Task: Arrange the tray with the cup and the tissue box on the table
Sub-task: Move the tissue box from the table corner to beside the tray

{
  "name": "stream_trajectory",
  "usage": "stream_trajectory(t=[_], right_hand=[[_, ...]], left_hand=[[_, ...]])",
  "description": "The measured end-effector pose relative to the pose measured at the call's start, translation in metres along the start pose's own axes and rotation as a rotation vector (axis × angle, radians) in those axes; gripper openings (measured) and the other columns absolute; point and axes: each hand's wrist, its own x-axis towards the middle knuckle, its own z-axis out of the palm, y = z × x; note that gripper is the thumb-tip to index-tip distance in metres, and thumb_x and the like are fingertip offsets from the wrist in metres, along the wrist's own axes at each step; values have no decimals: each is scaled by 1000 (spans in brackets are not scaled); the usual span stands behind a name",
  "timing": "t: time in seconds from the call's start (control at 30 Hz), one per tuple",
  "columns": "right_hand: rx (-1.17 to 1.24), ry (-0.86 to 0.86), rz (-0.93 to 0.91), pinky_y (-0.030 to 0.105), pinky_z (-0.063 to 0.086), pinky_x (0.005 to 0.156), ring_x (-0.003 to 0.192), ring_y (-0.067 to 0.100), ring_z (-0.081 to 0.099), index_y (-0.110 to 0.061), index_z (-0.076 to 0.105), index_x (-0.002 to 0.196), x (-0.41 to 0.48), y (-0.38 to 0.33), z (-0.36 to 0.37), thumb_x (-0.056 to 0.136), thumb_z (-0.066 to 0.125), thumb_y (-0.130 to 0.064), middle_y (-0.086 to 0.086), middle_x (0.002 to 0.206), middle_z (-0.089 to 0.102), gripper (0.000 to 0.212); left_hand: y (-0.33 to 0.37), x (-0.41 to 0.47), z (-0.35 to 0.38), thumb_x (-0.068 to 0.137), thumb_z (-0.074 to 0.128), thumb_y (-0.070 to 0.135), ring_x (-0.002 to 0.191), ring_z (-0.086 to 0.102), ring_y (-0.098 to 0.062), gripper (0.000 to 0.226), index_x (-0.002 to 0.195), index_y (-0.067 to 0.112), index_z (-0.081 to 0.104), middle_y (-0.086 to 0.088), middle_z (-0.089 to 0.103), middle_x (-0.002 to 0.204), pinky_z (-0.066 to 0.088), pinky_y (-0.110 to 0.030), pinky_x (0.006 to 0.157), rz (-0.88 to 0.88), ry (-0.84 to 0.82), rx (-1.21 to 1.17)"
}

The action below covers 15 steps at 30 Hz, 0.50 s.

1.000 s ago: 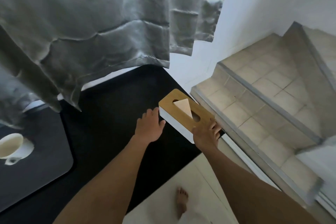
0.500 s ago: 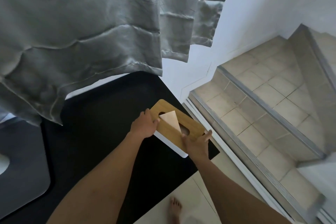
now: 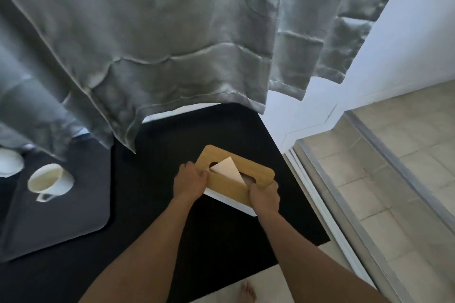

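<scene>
On the black desk (image 3: 221,241), right side: tissue box (image 3: 236,179), your left hand (image 3: 189,183) and right hand (image 3: 264,195) closed on its ends, grip steadying it for repositioning; cup (image 3: 50,179) on tray (image 3: 56,216), well left.

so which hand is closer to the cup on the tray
Left. The left hand grips the tissue box at the end facing the cup; the right hand holds the box's far end, away from it.

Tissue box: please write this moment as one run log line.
tissue box: on black table | left hand: gripping left end | right hand: gripping right end | cup: on tray
</scene>
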Motion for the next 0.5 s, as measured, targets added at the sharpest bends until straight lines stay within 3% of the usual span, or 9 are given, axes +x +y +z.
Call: stream_trajectory(t=[0.27,0.5], right_hand=[[-98,-157,-56,39,40,81,92,21,46,-14,36,136,-18,-44,72,80,68,-47,5,111,49,73],[-159,-198,-126,40,39,80,93,23,48,-16,42,131,-27,-83,127,77,68,-48,2,105,49,69]], left_hand=[[-66,4,-53,96,58,36,93,60,-20,35,118,9,56,-9,55,112,55,-41,87,-129,129,-132],[-103,25,-89,97,55,39,92,61,-27,40,117,5,56,-13,56,113,50,-39,79,-195,191,-141]])
